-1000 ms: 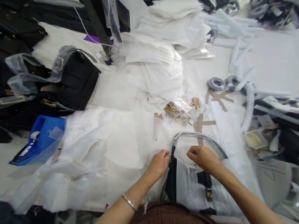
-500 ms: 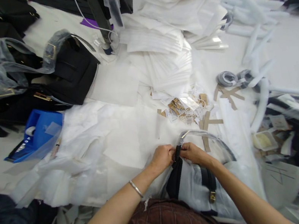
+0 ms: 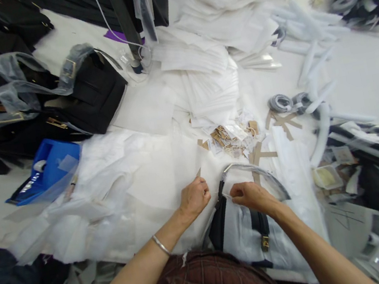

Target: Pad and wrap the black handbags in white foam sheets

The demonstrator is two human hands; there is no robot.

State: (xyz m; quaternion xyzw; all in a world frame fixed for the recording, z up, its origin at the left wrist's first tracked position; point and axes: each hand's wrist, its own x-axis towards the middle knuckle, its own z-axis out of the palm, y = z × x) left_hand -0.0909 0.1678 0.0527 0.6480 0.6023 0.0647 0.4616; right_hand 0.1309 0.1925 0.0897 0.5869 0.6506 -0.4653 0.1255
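Note:
A dark handbag [image 3: 220,215] lies in front of me, its body partly covered in translucent white wrap [image 3: 241,235], with a gold clasp [image 3: 265,242] on its strap. The bag's handle [image 3: 253,168] arches up, sleeved in clear plastic. My left hand [image 3: 195,196] is closed, left of the handle and apart from it; a brown sliver [image 3: 198,173] shows just beyond its knuckles, and I cannot tell if it is held. Over the bag's top edge, inside the handle's arch, my right hand [image 3: 252,195] is pinched; a thin pale edge shows by its fingertips.
Stacked white foam sheets [image 3: 212,74] lie beyond the hands, with tags and strings [image 3: 227,137] and brown paper strips [image 3: 259,154] nearer. Black bags [image 3: 93,95] and a blue tray [image 3: 49,161] are left. White foam tubes [image 3: 322,128] and wrapped coils [image 3: 280,103] are right.
My left hand has left the handle's end and moved left. My right hand has come off it too, slightly to the right. The view has shifted a little.

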